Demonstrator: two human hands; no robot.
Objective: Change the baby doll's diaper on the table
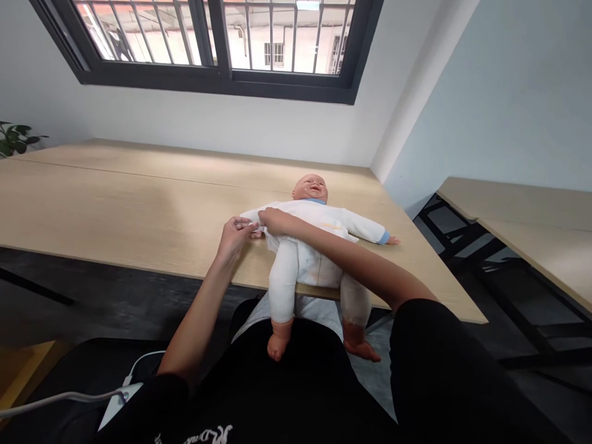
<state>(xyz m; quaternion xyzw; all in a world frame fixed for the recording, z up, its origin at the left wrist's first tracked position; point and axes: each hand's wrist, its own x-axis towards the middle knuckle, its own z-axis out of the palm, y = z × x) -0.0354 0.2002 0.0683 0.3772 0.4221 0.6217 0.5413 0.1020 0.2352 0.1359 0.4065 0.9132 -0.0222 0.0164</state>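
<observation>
A baby doll (311, 187) lies on its back on the wooden table (115, 203), its legs hanging over the front edge. It wears a white top (324, 216) with blue trim at the collar and cuff. My left hand (234, 237) is at the end of the doll's sleeve on the left, fingers closed on the white fabric. Across the doll's body reaches my right arm, and my right hand (272, 221) pinches the same sleeve beside the left hand. The doll's other arm stretches out to the right, its blue cuff (385, 237) near the small hand.
Behind the table is a wall with a barred window (222, 77). A plant (18, 139) shows at the far left. Another table (531, 203) with black legs stands to the right. At lower left, a white cable (69, 394) runs to a white device (119, 404).
</observation>
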